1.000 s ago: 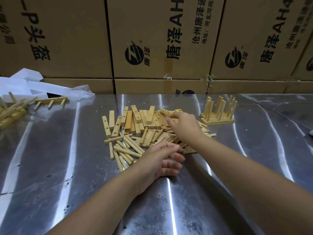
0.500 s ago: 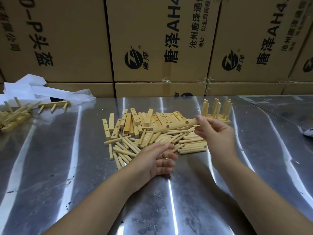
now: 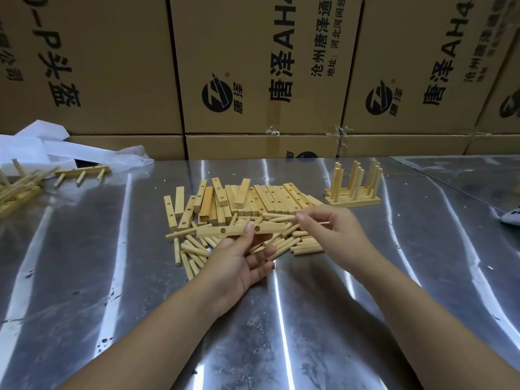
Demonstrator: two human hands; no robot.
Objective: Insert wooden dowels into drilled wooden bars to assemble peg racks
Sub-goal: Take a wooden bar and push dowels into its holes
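Bar (image 3: 239, 231) now gripped by left hand (image 3: 239, 263), released by right hand (image 3: 332, 235), which curls above dowels (image 3: 197, 253), grasp unclear

Looking like a warehouse workshop, honestly. Printed cartons (image 3: 253, 66) are sitting stacked behind a steel worktable (image 3: 281, 333), and wooden parts (image 3: 261, 197) are lying heaped on it.

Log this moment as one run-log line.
stage: dowel pick | left hand: holds drilled bar, visible holes empty | right hand: pinches dowel over pile | finished rack: upright, far right
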